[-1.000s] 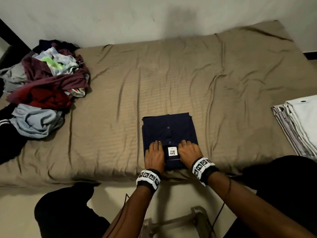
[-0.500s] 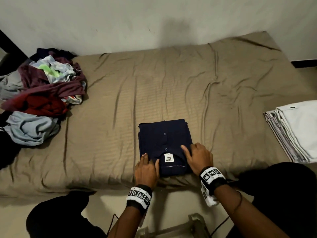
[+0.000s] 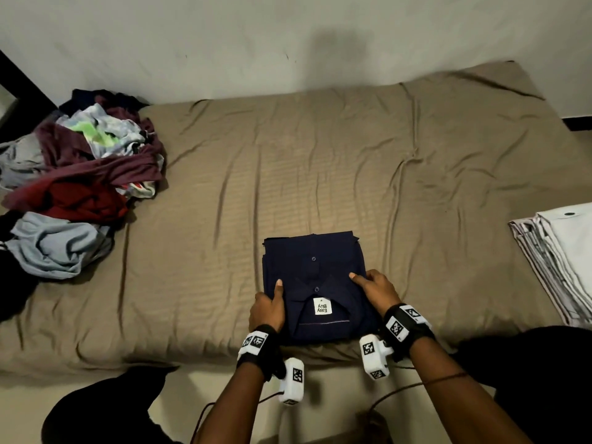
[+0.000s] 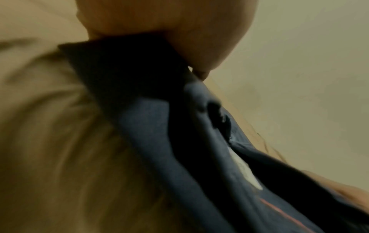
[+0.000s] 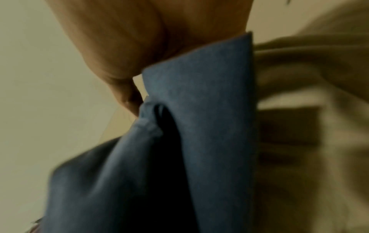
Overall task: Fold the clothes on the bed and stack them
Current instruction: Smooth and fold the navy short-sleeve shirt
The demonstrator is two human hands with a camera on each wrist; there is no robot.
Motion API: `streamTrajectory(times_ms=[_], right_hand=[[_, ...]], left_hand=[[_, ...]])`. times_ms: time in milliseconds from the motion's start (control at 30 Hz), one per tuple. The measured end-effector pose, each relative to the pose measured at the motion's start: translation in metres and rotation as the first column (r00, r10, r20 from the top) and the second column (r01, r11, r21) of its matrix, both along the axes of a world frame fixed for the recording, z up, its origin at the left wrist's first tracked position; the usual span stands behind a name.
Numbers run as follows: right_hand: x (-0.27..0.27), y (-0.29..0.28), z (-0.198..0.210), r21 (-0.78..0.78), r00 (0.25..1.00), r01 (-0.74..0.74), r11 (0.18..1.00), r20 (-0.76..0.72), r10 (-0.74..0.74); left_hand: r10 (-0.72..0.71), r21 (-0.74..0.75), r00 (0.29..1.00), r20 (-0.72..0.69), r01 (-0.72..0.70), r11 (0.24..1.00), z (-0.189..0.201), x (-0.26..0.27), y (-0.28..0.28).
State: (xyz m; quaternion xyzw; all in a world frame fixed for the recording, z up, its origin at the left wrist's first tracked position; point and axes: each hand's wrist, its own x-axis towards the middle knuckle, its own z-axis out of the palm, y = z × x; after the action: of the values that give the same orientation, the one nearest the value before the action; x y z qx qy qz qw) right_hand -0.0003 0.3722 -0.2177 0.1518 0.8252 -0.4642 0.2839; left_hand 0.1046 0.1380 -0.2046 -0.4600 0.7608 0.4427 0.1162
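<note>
Shirt: navy shirt (image 3: 315, 274), smooth cloth folded into a thick rectangle with two small buttons down its front, is lying at the near edge of the bed (image 3: 320, 174).
Head view, hands: left hand (image 3: 268, 307) is grasping the shirt's left edge, thumb on top; right hand (image 3: 374, 290) is grasping the right edge the same way.
Label: white collar tag (image 3: 322, 306) is reading "Easy Buy", upside down to the camera.
Surroundings: ribbed, wrinkled tan sheet is covering the bed; a tangled clothes pile (image 3: 77, 184) is sitting far left; a flat pale stack (image 3: 557, 261) is sitting far right.
Left wrist view: blurred; thumb (image 4: 199, 39) is pressing onto dark folded layers, with a thin reddish line unseen elsewhere.
Right wrist view: blurred; thumb (image 5: 127, 59) is clamping the bluish fold edge.
</note>
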Motion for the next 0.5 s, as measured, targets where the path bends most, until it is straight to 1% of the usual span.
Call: streamTrajectory(times_ms=[33,100,167,233,300,367,500], right_hand=[[-0.002,-0.002,-0.006,-0.097,0.999,0.022,0.995,0.034,-0.018],[-0.002,-0.009,-0.009,-0.276,0.995,0.083,0.958,0.081,-0.063],[0.002,-0.013,-0.007,-0.354,0.989,0.140,0.925,0.095,-0.113],[0.005,-0.013,-0.005,-0.404,0.984,0.175,0.898,0.096,-0.149],[0.007,-0.013,-0.003,-0.435,0.984,0.178,0.882,0.090,-0.154],[0.008,-0.013,-0.002,-0.444,0.986,0.169,0.880,0.080,-0.149],[0.003,-0.007,0.017,-0.441,0.989,0.146,0.886,0.042,-0.142]], left_hand=[[0.006,0.022,1.000,-0.017,-0.006,1.000,-0.005,-0.002,-0.005],[0.025,0.078,0.996,-0.085,-0.019,0.997,-0.015,-0.007,-0.015],[0.111,0.211,0.981,-0.158,-0.076,0.974,-0.020,-0.010,-0.020],[0.210,0.355,0.958,-0.195,-0.131,0.926,-0.022,-0.014,-0.024],[0.252,0.428,0.941,-0.227,-0.136,0.894,-0.022,-0.013,-0.028],[0.240,0.436,0.935,-0.261,-0.108,0.894,-0.017,-0.012,-0.029],[0.198,0.413,0.913,-0.358,-0.036,0.910,0.016,-0.017,-0.018]])
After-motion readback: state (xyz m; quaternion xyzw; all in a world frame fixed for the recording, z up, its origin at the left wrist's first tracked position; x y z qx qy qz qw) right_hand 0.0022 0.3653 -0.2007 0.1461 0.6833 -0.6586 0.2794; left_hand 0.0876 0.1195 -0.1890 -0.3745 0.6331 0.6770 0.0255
